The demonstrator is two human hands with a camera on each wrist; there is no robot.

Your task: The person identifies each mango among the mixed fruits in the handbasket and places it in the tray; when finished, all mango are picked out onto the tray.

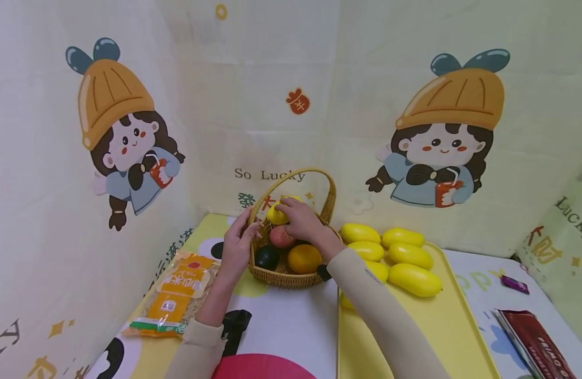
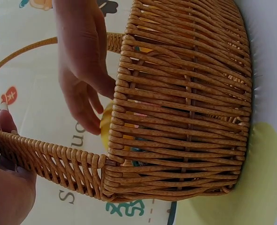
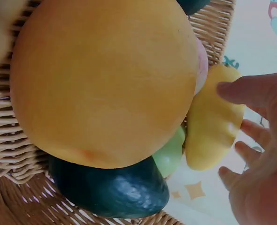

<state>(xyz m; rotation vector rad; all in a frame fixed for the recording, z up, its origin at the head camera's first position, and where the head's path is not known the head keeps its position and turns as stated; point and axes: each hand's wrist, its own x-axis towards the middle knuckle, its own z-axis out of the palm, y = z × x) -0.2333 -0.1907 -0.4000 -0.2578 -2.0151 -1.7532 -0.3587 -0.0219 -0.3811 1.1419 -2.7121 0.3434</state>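
Note:
A wicker basket (image 1: 286, 279) with a tall arched handle stands near the back wall. My left hand (image 1: 236, 245) grips the left foot of the handle; in the left wrist view its fingers (image 2: 7, 123) reach round the wicker. Over the basket's far side, my right hand (image 1: 302, 221) is at a yellow mango (image 3: 211, 122). The thumb lies against that mango, while the other fingers are loosely spread beside it. Also in the basket are an orange round fruit (image 1: 304, 259), a dark green avocado (image 1: 267, 257), a pinkish fruit (image 1: 281, 237) and a light green fruit (image 3: 170, 154), partly hidden.
Several yellow mangoes (image 1: 415, 280) lie on a yellow tray (image 1: 414, 337) right of the basket. A bag of grain-like food (image 1: 177, 295) lies at left. A dark red packet (image 1: 534, 342) and a small purple packet (image 1: 514, 285) are at far right.

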